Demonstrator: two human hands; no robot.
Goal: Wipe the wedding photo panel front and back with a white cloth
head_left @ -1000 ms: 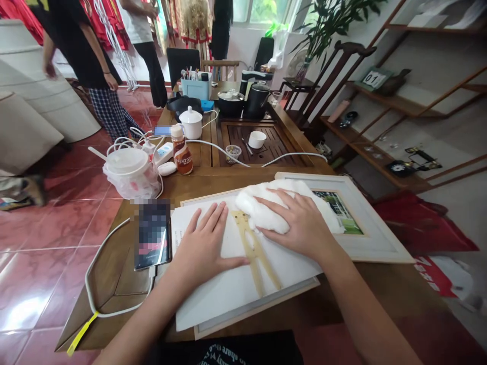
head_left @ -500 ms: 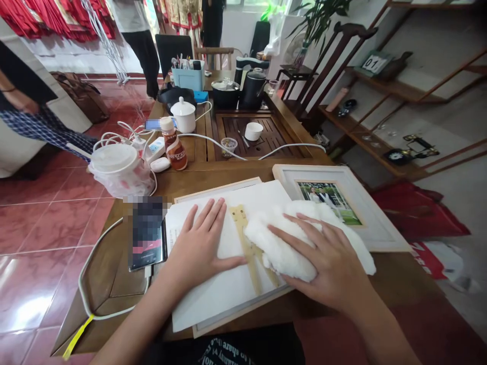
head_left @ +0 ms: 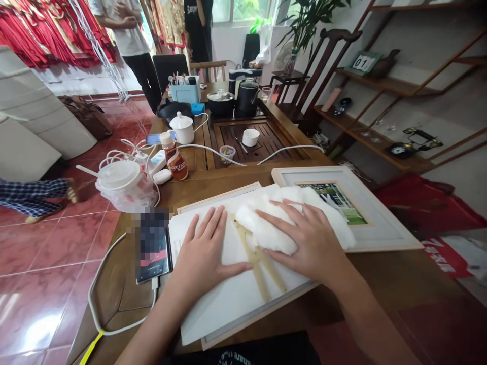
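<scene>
While the left hand (head_left: pixel 203 253) lies flat and open on a stiff white sheet of paper (head_left: pixel 222 309), its fingers (head_left: pixel 207 223) fanned apart and closed on nothing, the right hand (head_left: pixel 308 238), equally open, presses down on a soft, fluffy wad of white wadding (head_left: pixel 274 228). Its fingers rest across the fibres without pinching them. Broad, even palm pressure suits so yielding a mass better than a squeeze would, and the weight of the left palm helps keep the smooth sheet from sliding.

Between the hands, a slim tan cut-out with forked, tapering legs (head_left: pixel 258 268) lies on the sheet, its upper end tucked under the edge of the wad. The sheet rests on a pale wooden frame (head_left: pixel 262 315), which sits on a brown wooden table (head_left: pixel 335 299). To the right, a wide white-matted picture frame (head_left: pixel 380 238) shows a photograph, with the wad overlapping its near side. Just left of the sheet lies a smartphone with a blurred screen (head_left: pixel 154 248), trailing a white charging cable (head_left: pixel 102 299). Farther off stand a brown-labelled bottle (head_left: pixel 174 158), a white plastic cup in a clear bag (head_left: pixel 119 182), and a slatted dark wooden tea tray (head_left: pixel 266 137).
</scene>
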